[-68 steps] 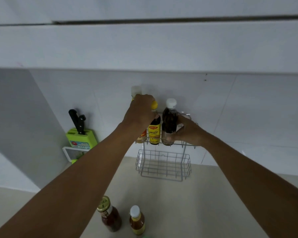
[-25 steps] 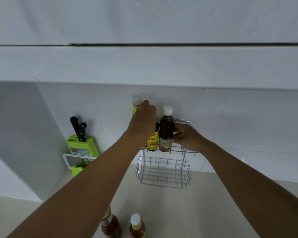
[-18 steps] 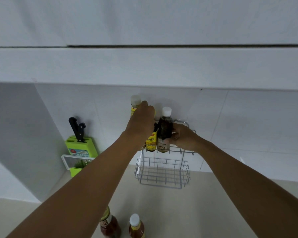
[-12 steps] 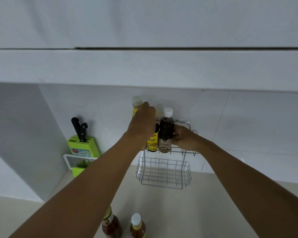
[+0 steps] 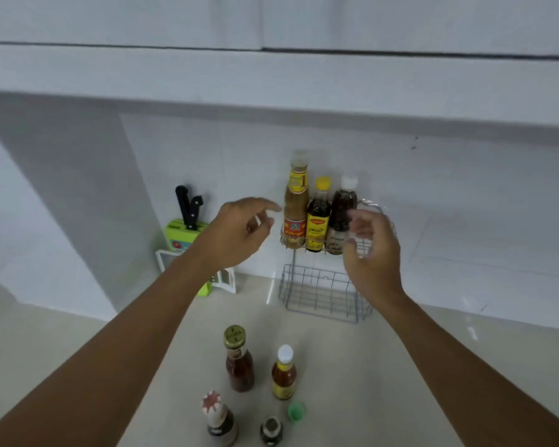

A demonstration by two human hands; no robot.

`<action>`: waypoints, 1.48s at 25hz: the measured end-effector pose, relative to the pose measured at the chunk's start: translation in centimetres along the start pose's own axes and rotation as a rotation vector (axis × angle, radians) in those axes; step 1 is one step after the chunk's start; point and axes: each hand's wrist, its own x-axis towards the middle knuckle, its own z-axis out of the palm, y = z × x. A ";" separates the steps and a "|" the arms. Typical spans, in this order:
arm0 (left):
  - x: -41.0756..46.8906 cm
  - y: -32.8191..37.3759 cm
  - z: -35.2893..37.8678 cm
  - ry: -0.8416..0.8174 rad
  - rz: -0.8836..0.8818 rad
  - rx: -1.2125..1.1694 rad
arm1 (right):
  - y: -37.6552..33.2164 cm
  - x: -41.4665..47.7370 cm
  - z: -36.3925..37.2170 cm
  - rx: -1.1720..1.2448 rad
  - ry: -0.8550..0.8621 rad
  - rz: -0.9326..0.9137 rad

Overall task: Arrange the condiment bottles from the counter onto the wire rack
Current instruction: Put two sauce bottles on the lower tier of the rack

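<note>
Three bottles (image 5: 317, 214) stand side by side in the upper basket of the wire rack (image 5: 320, 295). The left hand (image 5: 236, 233) and right hand (image 5: 373, 250) are beside them, fingers spread, holding nothing. Five more bottles (image 5: 239, 362) stand on the counter (image 5: 400, 366).

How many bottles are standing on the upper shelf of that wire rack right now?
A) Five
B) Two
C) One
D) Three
D: three bottles stand side by side on the top shelf of the wire rack: a tall one with a clear cap, a yellow-capped one and a dark white-capped one.
</note>
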 end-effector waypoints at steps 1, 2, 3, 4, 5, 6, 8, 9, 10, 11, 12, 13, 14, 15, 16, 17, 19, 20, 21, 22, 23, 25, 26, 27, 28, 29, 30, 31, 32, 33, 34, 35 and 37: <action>-2.3 -2.0 0.2 -0.030 -0.095 -0.049 | -0.8 -1.5 1.0 -0.015 -0.103 -0.038; -5.0 -4.4 0.7 -0.062 -0.207 -0.086 | -1.6 -3.1 2.4 -0.026 -0.259 -0.052; -7.8 -6.9 1.3 -0.106 -0.324 -0.111 | -2.4 -4.7 3.9 -0.043 -0.444 -0.033; -10.3 -9.0 2.1 -0.160 -0.431 -0.144 | -2.9 -6.1 5.2 -0.075 -0.628 -0.009; -12.8 -10.9 2.9 -0.233 -0.524 -0.198 | -3.2 -7.4 6.5 -0.127 -0.798 -0.001; -14.9 -12.4 3.5 -0.321 -0.586 -0.242 | -3.4 -8.5 7.8 -0.176 -0.947 -0.001; -18.0 -13.4 4.9 -0.574 -0.634 -0.265 | -3.3 -10.0 9.9 -0.257 -1.134 -0.009; -19.0 -13.3 5.8 -0.683 -0.626 -0.263 | -3.2 -10.5 10.8 -0.294 -1.168 -0.015; -19.9 -13.3 6.8 -0.752 -0.624 -0.270 | -3.1 -10.8 11.4 -0.324 -1.178 -0.016; -20.5 -13.0 7.8 -0.774 -0.631 -0.308 | -2.9 -11.1 12.0 -0.347 -1.179 -0.015; -21.2 -13.0 8.8 -0.759 -0.640 -0.356 | -2.8 -11.3 12.6 -0.366 -1.179 -0.013; -21.8 -13.2 9.7 -0.733 -0.644 -0.405 | -2.7 -11.3 13.1 -0.390 -1.183 -0.003; -22.2 -13.3 10.6 -0.695 -0.656 -0.454 | -2.7 -11.3 13.4 -0.414 -1.191 0.003; -22.5 -13.1 11.2 -0.659 -0.675 -0.497 | -2.7 -11.2 13.5 -0.431 -1.204 0.009; -22.5 -13.0 11.6 -0.627 -0.700 -0.541 | -2.8 -11.1 13.7 -0.442 -1.216 0.014; -22.4 -12.7 11.8 -0.607 -0.721 -0.577 | -2.9 -10.9 13.9 -0.445 -1.224 0.017; -21.8 -12.6 12.0 -0.620 -0.715 -0.619 | -3.3 -10.7 13.9 -0.455 -1.233 0.021; -21.4 -12.6 11.9 -0.643 -0.686 -0.619 | -3.7 -10.6 13.6 -0.468 -1.238 0.016; -20.8 -12.8 11.6 -0.665 -0.643 -0.614 | -4.1 -10.2 13.2 -0.483 -1.234 -0.002; -20.0 -12.9 11.2 -0.681 -0.604 -0.601 | -4.5 -9.4 12.6 -0.495 -1.218 -0.033; -18.9 -13.0 10.8 -0.691 -0.569 -0.588 | -5.0 -8.3 11.9 -0.495 -1.194 -0.070; -16.1 -12.8 9.5 -0.704 -0.504 -0.570 | -6.3 -5.4 10.4 -0.509 -1.137 -0.166; -14.4 -12.2 8.8 -0.702 -0.471 -0.573 | -6.8 -3.8 9.7 -0.535 -1.101 -0.218; -12.8 -11.5 8.1 -0.694 -0.440 -0.576 | -7.1 -2.3 9.0 -0.570 -1.056 -0.264; -11.1 -10.5 7.3 -0.690 -0.417 -0.577 | -7.4 -1.0 8.6 -0.600 -1.002 -0.307; -9.6 -9.6 6.7 -0.692 -0.401 -0.579 | -7.5 0.0 8.3 -0.617 -0.942 -0.346; -8.1 -8.5 6.1 -0.701 -0.388 -0.592 | -7.4 0.9 8.1 -0.624 -0.875 -0.378; -6.7 -7.4 5.6 -0.712 -0.382 -0.612 | -7.3 1.5 7.9 -0.632 -0.804 -0.401; -5.6 -6.4 5.2 -0.727 -0.387 -0.631 | -7.2 2.0 7.7 -0.642 -0.732 -0.399; -4.5 -5.6 5.0 -0.732 -0.399 -0.620 | -7.0 2.3 7.5 -0.648 -0.660 -0.365; -3.6 -4.7 4.9 -0.715 -0.409 -0.580 | -6.9 2.4 7.0 -0.645 -0.589 -0.293; -3.0 -3.9 4.9 -0.666 -0.430 -0.491 | -6.6 2.4 6.5 -0.648 -0.524 -0.199; -2.4 -2.2 5.2 -0.492 -0.453 -0.113 | -5.9 1.6 5.9 -0.680 -0.431 0.028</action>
